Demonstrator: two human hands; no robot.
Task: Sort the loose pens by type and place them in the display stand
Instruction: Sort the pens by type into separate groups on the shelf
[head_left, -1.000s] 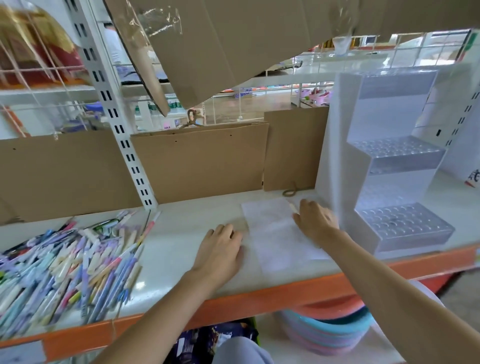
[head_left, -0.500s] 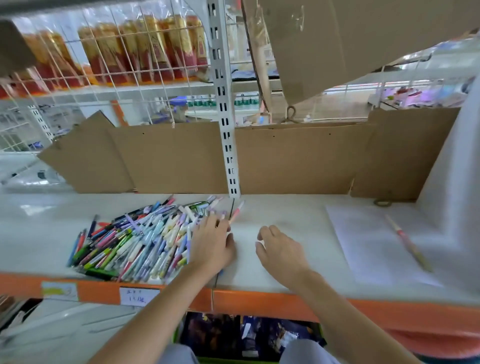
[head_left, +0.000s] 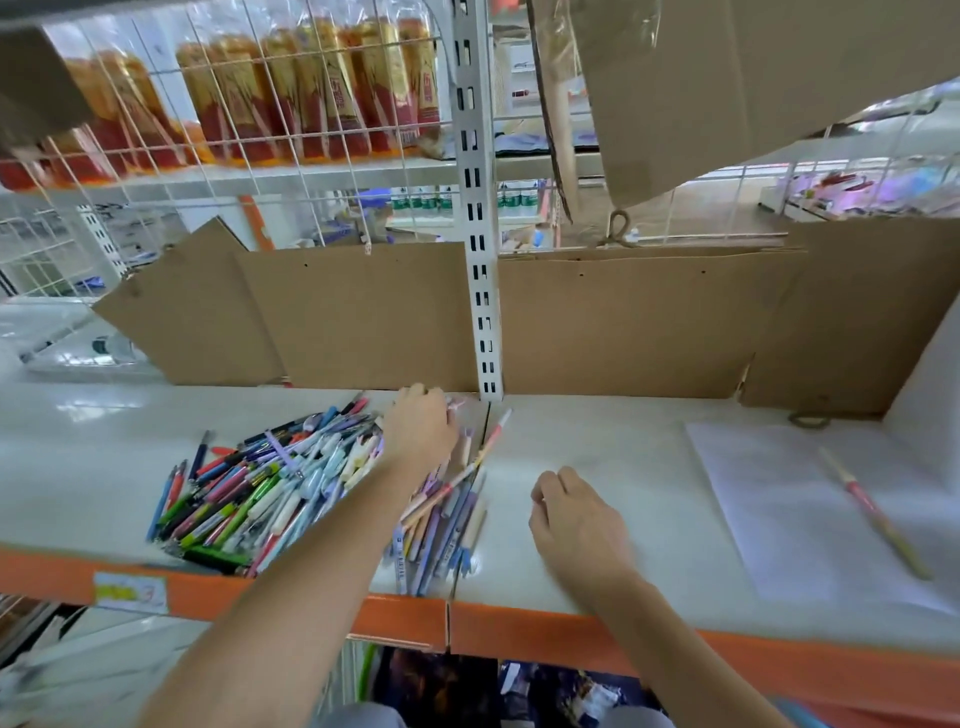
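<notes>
The big pile of pens (head_left: 270, 488) lies on the left of the white shelf (head_left: 623, 467). My left hand (head_left: 423, 434) reaches over its far edge; I cannot tell if it holds one. My right hand (head_left: 576, 525) rests beside the pile, fingers loosely curled, holding nothing. One pink pen (head_left: 872, 512) lies on the white sheet (head_left: 779, 493).

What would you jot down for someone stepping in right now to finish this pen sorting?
Left hand: reaching into the far edge of the pen pile; grip hidden.
Right hand: loosely curled, empty, over the shelf.
One pink-and-tan pen lies alone on the white sheet at right.
The display stand is out of view.
Left: nearly all pens still need sorting and placing.
</notes>
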